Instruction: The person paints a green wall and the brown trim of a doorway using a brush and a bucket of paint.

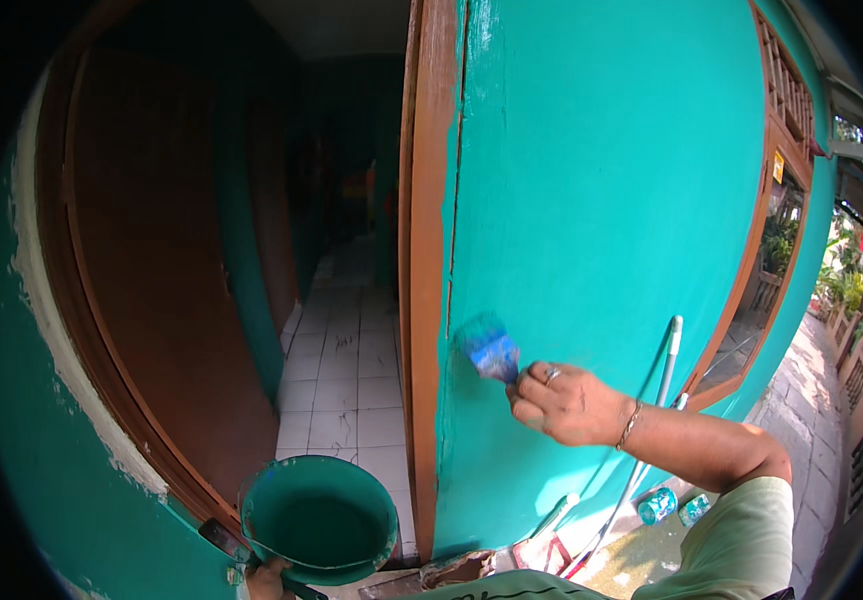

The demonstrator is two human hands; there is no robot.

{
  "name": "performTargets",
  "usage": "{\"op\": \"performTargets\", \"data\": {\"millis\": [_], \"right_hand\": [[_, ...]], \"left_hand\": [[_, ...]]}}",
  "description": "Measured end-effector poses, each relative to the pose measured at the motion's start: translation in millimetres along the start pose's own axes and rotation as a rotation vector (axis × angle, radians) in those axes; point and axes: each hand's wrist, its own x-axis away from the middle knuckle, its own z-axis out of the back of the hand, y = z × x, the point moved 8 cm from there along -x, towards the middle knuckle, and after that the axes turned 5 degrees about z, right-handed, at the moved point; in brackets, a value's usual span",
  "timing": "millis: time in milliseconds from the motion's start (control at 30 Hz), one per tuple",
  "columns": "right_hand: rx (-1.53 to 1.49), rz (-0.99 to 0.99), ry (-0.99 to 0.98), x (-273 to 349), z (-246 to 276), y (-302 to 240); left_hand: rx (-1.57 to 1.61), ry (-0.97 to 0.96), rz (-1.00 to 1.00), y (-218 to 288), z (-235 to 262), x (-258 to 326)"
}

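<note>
My right hand (574,405), wearing a ring and a bracelet, is closed around the handle of a paintbrush (493,350). The brush's blue, paint-smeared body tilts up to the left, and its bristles touch the green wall (602,200) beside the brown door frame (425,300). Low at the left, my left hand (270,580) grips a green bucket (297,474) at its near side; part of the hand is cut off by the lower edge. The bucket's inside is dark green, and how much paint it holds is hard to tell. A dark flat-ended tool (222,538) sits beside the bucket; its handle is partly hidden.
A brown door (167,250) stands open onto a white tiled floor (352,390). Long poles (667,370) lean on the wall, with a paint roller (542,550) and two paint-stained cans (658,506) on the ground. A framed window (762,270) and paved path (802,420) lie right.
</note>
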Motion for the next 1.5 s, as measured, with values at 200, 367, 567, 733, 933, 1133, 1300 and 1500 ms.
{"op": "performTargets", "data": {"millis": [200, 367, 567, 733, 933, 1133, 1300, 1500], "right_hand": [[-0.404, -0.187, -0.077, 8, -47, -16], [-0.448, -0.354, 0.033, -39, 7, 58], [-0.012, -0.453, 0.367, -78, 138, 173], [0.312, -0.325, 0.634, -85, 186, 186], [0.25, -0.151, 0.262, -55, 46, 95], [-0.146, -0.053, 0.024, 11, -52, -45], [-0.401, -0.154, -0.103, 19, -93, -70], [-0.493, -0.385, 0.074, -37, -20, 43]], "left_hand": [[0.052, 0.011, 0.008, -1, -11, 18], [0.069, 0.044, 0.136, -6, -19, 38], [0.074, 0.058, 0.093, -12, -8, 40], [0.071, 0.02, 0.081, -11, -2, 38], [0.073, 0.052, 0.057, -6, 5, 47], [0.065, 0.068, 0.041, -3, -1, 55], [0.052, 0.034, 0.077, -13, 7, 50], [0.1, 0.044, 0.104, -18, -1, 53]]}}
